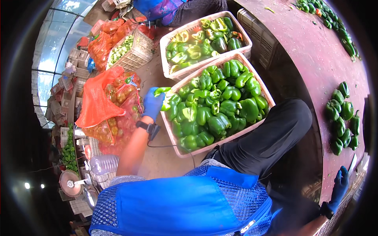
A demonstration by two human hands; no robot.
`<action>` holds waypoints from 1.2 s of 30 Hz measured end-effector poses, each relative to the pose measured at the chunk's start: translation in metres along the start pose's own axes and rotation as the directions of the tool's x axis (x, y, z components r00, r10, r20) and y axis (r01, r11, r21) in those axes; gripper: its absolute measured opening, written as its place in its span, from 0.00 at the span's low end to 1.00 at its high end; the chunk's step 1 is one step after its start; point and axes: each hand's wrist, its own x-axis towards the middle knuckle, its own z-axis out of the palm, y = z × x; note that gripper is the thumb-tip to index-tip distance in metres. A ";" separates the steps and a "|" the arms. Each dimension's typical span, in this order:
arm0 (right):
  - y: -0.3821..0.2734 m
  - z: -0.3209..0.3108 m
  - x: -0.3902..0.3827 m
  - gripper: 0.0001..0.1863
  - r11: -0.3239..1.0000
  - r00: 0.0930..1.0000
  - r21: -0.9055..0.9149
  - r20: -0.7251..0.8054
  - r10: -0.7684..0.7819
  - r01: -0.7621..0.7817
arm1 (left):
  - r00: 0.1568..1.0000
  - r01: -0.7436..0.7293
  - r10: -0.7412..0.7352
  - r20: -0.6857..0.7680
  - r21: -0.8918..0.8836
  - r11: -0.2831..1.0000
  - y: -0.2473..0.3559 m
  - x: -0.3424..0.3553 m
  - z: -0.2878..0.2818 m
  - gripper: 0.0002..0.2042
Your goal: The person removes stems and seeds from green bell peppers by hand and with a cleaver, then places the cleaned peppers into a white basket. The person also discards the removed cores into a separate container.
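Note:
My left hand point(152, 104), in a blue glove, pinches a green bell pepper piece point(161, 91) at the left rim of the nearer crate. That pale pink crate point(172, 138) is heaped with green bell peppers point(219, 124), some cut open. At the far right my right hand point(339, 189), also blue-gloved, is by the table's edge. A thin pale knife blade point(353, 163) sticks up beside its fingers, and the grip on it is partly hidden. Several whole green peppers point(341, 118) lie on the table beyond that hand.
A second crate point(165, 66) of cut peppers in liquid adjoins the far side. Red mesh sacks point(103, 100) of produce and a crate of chopped pieces point(138, 52) stand left. The reddish table point(303, 51) runs along the right. Another person point(189, 11) sits at the top.

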 end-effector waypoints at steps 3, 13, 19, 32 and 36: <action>0.009 0.006 0.002 0.18 1.000 0.999 -0.013 -0.046 -0.024 0.023 | 0.985 -0.159 0.173 -0.007 0.358 0.920 -0.008 0.004 0.049 0.29; -0.008 0.022 -0.008 0.14 0.981 0.991 -0.149 -0.026 -0.130 0.125 | 0.952 -0.298 0.189 0.242 0.580 0.758 -0.008 0.000 0.097 0.38; -0.030 0.025 -0.021 0.14 0.989 0.999 -0.143 0.021 -0.028 0.031 | 0.901 -0.420 0.381 0.207 0.637 0.647 -0.017 0.017 0.144 0.39; -0.073 0.002 0.036 0.29 0.977 0.941 -0.018 -0.273 0.200 -0.212 | 0.882 -0.441 0.188 0.432 0.617 0.651 -0.011 0.033 0.120 0.34; -0.038 -0.005 0.082 0.37 0.930 0.867 -0.173 -0.447 0.220 -0.326 | 0.889 -0.349 0.049 0.455 0.604 0.717 0.015 0.044 0.110 0.34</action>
